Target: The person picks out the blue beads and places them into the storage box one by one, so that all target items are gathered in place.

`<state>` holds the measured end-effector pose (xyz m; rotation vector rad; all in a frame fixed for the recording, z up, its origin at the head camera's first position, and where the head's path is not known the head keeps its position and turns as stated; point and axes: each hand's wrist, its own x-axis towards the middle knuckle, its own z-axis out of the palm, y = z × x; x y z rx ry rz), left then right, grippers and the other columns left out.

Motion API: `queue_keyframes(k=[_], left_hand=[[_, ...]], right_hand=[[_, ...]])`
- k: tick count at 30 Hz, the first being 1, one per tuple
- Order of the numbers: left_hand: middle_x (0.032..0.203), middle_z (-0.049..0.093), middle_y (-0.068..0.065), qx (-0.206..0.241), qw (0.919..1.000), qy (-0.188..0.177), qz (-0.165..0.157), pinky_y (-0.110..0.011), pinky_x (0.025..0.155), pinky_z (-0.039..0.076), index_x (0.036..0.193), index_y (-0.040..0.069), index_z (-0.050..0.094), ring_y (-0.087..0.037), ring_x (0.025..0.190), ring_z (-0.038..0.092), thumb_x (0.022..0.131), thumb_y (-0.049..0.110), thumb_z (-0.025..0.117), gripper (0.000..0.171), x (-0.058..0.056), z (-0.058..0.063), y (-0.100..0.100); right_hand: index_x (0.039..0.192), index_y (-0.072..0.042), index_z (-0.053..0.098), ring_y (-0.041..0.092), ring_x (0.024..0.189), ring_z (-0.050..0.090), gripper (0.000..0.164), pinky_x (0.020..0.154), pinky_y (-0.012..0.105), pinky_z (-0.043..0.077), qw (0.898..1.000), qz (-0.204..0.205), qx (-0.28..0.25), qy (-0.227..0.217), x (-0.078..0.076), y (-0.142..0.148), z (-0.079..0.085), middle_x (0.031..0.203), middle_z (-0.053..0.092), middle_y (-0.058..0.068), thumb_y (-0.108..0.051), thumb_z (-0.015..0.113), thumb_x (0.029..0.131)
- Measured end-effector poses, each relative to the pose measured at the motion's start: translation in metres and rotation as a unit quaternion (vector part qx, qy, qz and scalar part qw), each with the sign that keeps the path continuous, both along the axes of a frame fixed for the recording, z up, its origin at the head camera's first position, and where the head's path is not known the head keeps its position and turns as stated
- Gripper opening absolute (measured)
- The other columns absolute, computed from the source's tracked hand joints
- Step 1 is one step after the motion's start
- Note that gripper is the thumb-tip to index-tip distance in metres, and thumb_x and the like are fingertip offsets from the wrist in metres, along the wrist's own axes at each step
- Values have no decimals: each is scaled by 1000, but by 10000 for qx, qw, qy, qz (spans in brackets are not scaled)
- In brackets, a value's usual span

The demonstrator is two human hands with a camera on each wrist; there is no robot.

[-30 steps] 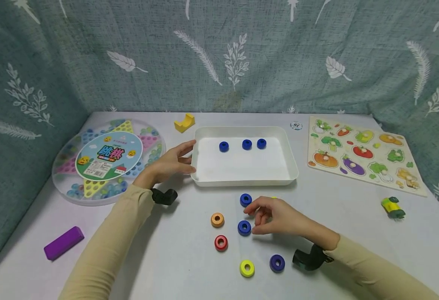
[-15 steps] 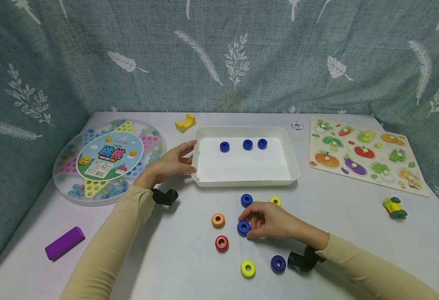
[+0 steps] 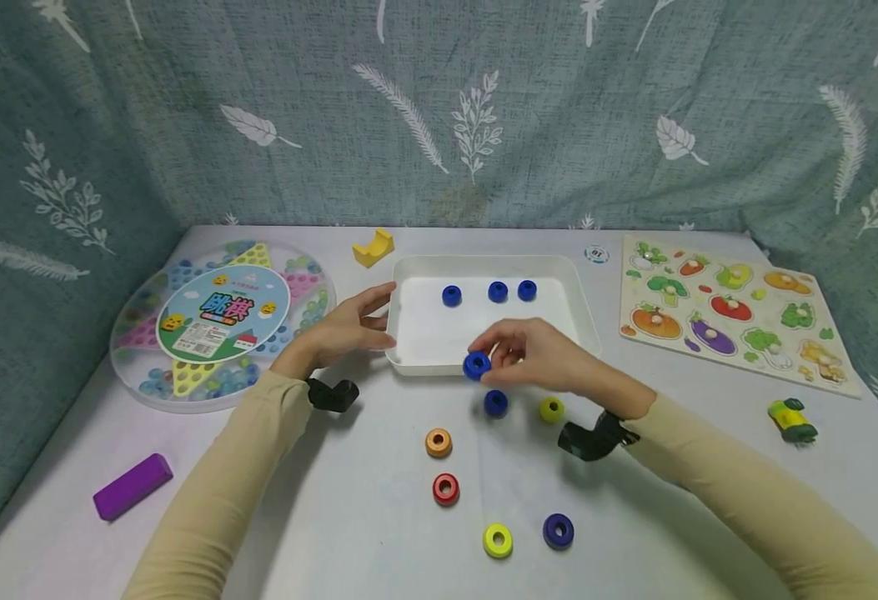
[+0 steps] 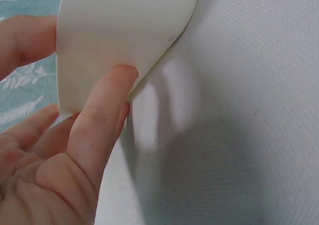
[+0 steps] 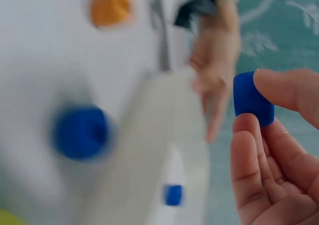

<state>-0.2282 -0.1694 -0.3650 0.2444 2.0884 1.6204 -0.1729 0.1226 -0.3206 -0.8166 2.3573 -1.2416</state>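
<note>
My right hand [image 3: 539, 357] pinches a blue bead [image 5: 250, 99] with a wide hole between thumb and fingertips, raised over the near edge of the white tray [image 3: 427, 337]. Three more blue beads [image 3: 451, 296] stand inside the tray toward its far side. At the tray's left end my left hand [image 3: 341, 329] rests with fingers spread and fairly straight. Up close in the left wrist view, its thumb [image 4: 97, 112] lies against the tray's end wall. On the table in front are another blue bead [image 3: 495, 404] and an orange bead [image 3: 439, 442].
Red [image 3: 445, 490], yellow [image 3: 498, 542] and dark blue [image 3: 559, 532] beads lie nearer me, with a yellow-green bead [image 3: 551, 409] under my right wrist. Left stand a round board game [image 3: 138, 300] and purple block [image 3: 132, 487]. Right are a vegetable puzzle [image 3: 679, 296] and toy car [image 3: 791, 421].
My right hand closed on the nearer blue bead, lifted it off the table and carried it forward to the tray's near edge. My left hand stayed at the tray's left end.
</note>
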Motion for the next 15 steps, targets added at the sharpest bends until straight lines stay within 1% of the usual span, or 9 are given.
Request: queue_keyframes(k=[3, 7, 11, 15], left_hand=[[157, 11, -8, 53, 10000, 17, -17, -48, 104, 33, 153, 16, 13, -36, 135, 29, 81, -7, 64, 91, 0, 0, -1], [157, 12, -8, 52, 10000, 41, -37, -47, 104, 33, 153, 17, 13, -35, 135, 29, 81, -6, 65, 91, -1, -1, -2], [157, 13, -8, 8, 10000, 52, -30, -46, 104, 33, 153, 17, 14, -34, 135, 30, 81, -5, 65, 91, 0, -1, -2], [157, 13, -8, 20, 10000, 43, -20, -45, 104, 34, 153, 17, 14, -34, 134, 31, 81, -6, 65, 91, -1, -1, -2]], right_hand=[[112, 0, 65, 19, 75, 60, 32, 68, 29, 49, 9997, -230, -18, -43, -23, -9, 16, 82, 65, 5, -6, 72, 81], [115, -1, 64, 21, 83, 61, 33, 75, 34, 50, 9987, -483, 6, -180, -52, -24, 26, 89, 66, 9, -7, 71, 83], [116, -4, 64, 22, 87, 60, 34, 80, 39, 48, 9959, -823, 247, -270, -77, -40, 24, 95, 65, 10, -11, 72, 84], [117, -6, 64, 22, 90, 58, 35, 83, 41, 47, 9915, -1136, 448, -442, -97, -53, 13, 100, 64, 10, -14, 72, 84]])
